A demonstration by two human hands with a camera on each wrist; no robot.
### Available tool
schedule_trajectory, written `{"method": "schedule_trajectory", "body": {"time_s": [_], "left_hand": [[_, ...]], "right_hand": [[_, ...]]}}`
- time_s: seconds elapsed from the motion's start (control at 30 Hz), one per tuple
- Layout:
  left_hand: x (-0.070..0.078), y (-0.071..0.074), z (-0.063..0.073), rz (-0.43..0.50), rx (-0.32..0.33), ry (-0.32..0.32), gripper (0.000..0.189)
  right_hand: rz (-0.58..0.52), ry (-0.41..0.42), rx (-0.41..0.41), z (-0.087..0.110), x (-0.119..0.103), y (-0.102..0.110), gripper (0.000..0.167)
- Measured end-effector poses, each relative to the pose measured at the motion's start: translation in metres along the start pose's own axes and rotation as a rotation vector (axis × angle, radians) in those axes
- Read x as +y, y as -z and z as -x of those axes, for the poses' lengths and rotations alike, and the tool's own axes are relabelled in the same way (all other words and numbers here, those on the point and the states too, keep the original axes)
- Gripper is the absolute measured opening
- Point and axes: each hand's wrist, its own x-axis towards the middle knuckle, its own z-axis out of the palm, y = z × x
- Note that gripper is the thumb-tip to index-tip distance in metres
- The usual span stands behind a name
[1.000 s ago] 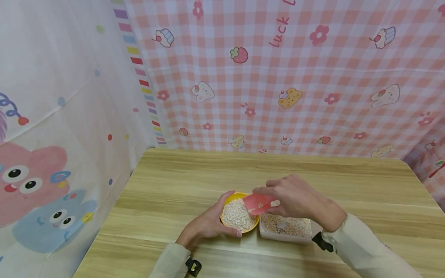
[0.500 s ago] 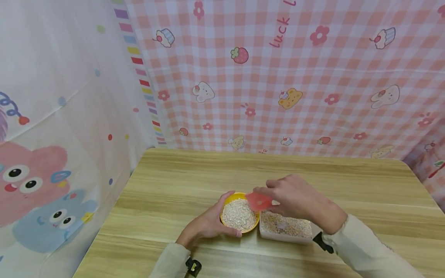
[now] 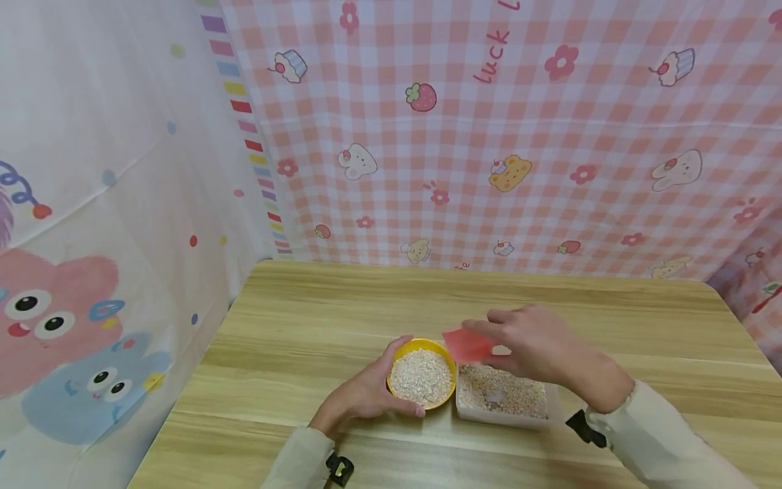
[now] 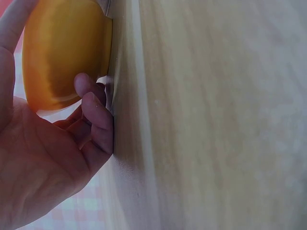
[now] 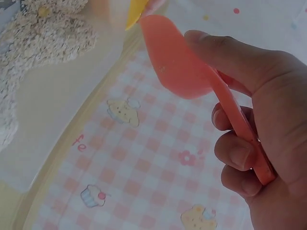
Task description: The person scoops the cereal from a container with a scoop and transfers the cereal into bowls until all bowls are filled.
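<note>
A round yellow bowl (image 3: 450,367) holds pale oat flakes (image 3: 421,377) and stands on the table. My left hand (image 3: 370,388) grips its left side, thumb at the near edge and fingers at the far edge. The left wrist view shows the bowl's smooth outer wall (image 4: 64,48) and several curled fingertips close to the tabletop. In my right hand (image 3: 528,341) is a coral-pink scoop (image 3: 467,345), raised just right of the bowl's far rim. The right wrist view shows fingers wrapped round its handle (image 5: 237,117), with a few flakes stuck to the blade.
Right beside the bowl stands a translucent rectangular container (image 3: 504,416) with more oat flakes (image 3: 513,397) inside, under my right hand. The wood-grain table (image 3: 342,299) ends at a pink checked cloth (image 3: 379,204) behind and a white printed cloth (image 3: 153,204) to the left.
My right hand has drawn the scoop out of the oats, up and to the right, away from the bowl. The left hand and bowl have stayed put.
</note>
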Motion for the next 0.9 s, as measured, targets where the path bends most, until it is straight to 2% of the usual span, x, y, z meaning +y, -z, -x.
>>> {"method": "schedule_trajectory", "body": {"time_s": [0.23,0.43,0.67,0.9], "left_hand": [[0.001,0.000,0.000,-0.002,-0.002,0.012,0.118],[0.000,0.000,0.000,0.000,0.001,-0.002,0.118],[0.000,-0.001,0.000,-0.019,0.003,0.001,0.119],[0.001,0.000,-0.001,-0.022,0.005,0.010,0.119]], "right_hand": [[-0.056,-0.094,-0.038,0.021,0.009,0.006,0.052],[-0.082,-0.141,-0.041,0.040,0.015,0.004,0.052],[-0.117,-0.229,-0.142,0.055,0.019,-0.006,0.052],[-0.133,-0.296,-0.197,0.061,0.019,-0.016,0.052]]}}
